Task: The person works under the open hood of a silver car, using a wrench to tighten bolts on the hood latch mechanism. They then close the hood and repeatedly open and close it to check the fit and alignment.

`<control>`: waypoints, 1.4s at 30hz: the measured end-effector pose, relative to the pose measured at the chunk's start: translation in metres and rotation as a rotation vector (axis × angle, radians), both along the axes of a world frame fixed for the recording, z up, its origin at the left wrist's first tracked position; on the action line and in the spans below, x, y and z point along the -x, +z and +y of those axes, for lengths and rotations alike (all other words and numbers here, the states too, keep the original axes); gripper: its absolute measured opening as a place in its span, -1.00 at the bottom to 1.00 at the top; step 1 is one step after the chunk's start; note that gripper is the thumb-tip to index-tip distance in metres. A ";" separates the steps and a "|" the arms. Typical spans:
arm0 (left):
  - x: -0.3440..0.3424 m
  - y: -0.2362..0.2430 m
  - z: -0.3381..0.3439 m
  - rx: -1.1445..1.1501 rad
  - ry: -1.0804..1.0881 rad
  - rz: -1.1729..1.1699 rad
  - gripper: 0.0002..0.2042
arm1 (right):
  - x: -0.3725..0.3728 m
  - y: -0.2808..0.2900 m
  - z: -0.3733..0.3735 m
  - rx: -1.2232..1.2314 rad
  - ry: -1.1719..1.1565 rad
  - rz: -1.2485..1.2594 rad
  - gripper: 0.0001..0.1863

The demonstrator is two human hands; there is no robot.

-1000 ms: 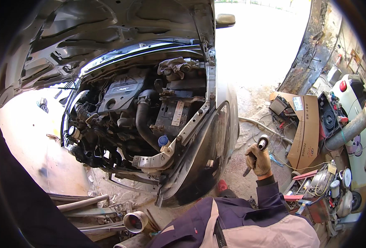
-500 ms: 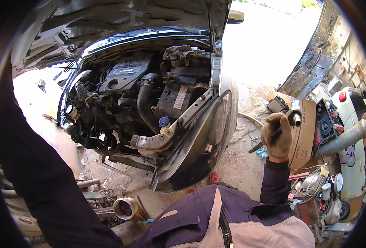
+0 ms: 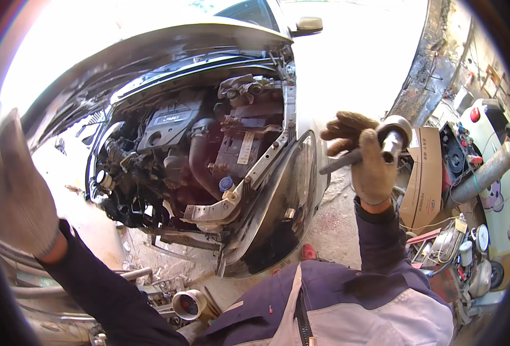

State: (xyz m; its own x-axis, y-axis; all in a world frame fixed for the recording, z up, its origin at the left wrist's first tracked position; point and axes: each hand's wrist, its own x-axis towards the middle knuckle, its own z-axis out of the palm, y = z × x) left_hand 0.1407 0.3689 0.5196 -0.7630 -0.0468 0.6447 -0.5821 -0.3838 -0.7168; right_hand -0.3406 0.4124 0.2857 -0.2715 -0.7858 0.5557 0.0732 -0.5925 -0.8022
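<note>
My right hand (image 3: 373, 173), in a tan work glove, holds a ratchet wrench (image 3: 402, 128) with a socket fitted. The wrench lies between thumb and palm, its dark handle pointing left, while the other fingers reach out loosely behind it. My left hand (image 3: 23, 193), gloved as well, is raised at the far left with its fingers straight and together, close to the near left corner of the car hood (image 3: 151, 63). Whether it touches the hood I cannot tell. Below the raised hood, the engine bay shows a grey engine cover (image 3: 174, 118), a battery (image 3: 240, 151) and a blue reservoir cap (image 3: 226, 184).
A loosely hanging dark headlight (image 3: 272, 225) flanks the engine bay. Cardboard box (image 3: 422, 184), grey pipe (image 3: 482, 173) and a tray of cluttered tools and parts (image 3: 448, 248) lie at right. Hoses and a white bucket (image 3: 188, 304) are at lower left.
The hood has come down, baring the side window above it. My left hand has dropped into view. My right hand has risen leftward with the ratchet wrench, its fingers opening out.
</note>
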 end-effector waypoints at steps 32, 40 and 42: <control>0.060 -0.197 0.091 -0.505 -0.237 0.583 -0.33 | -0.104 0.016 -0.077 0.556 -0.118 0.664 -0.41; 0.064 -0.243 0.107 -0.540 -0.192 0.662 -0.32 | -0.098 -0.012 -0.061 0.515 -0.116 0.733 -0.47; 0.058 -0.255 0.113 -0.561 -0.236 0.645 -0.33 | -0.097 -0.020 -0.061 0.509 -0.095 0.744 -0.45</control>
State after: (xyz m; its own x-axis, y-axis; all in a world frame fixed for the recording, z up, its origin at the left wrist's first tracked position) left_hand 0.0827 0.4818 0.2641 -0.2890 -0.3727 0.8818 -0.9573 0.1072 -0.2684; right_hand -0.2434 0.3516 0.2657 0.2451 -0.3896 0.8878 -0.4268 -0.8656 -0.2620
